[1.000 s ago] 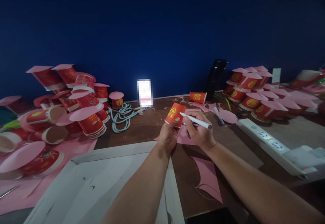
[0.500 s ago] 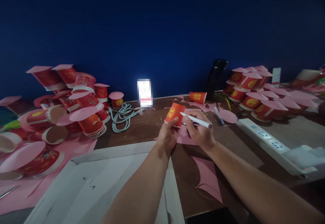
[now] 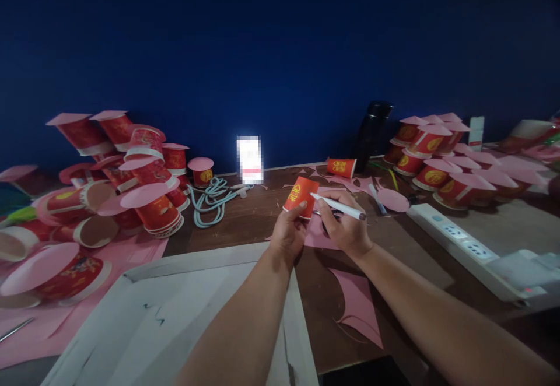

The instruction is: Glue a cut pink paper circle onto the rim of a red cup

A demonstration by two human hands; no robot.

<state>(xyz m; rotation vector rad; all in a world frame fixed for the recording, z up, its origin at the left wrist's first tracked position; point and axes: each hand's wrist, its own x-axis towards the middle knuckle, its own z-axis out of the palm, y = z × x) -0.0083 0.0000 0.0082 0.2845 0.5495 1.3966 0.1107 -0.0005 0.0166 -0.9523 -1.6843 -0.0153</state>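
My left hand (image 3: pixel 287 235) grips a red paper cup (image 3: pixel 301 195) with yellow print, held upside down over a pink paper sheet (image 3: pixel 315 233) on the brown table. My right hand (image 3: pixel 345 225) is closed round a white pen (image 3: pixel 338 206), its tip pointing at the cup's side. Both hands are close together at the table's middle. A cut pink paper scrap (image 3: pixel 359 307) lies just below my right forearm.
A pile of red cups with pink paper discs (image 3: pixel 131 182) fills the left side, another group (image 3: pixel 437 153) the right. A lone red cup (image 3: pixel 341 167) lies behind. A white power strip (image 3: pixel 464 246) is at right, a white board (image 3: pixel 184 316) in front, a teal cord (image 3: pixel 212 198) and black bottle (image 3: pixel 373 132) behind.
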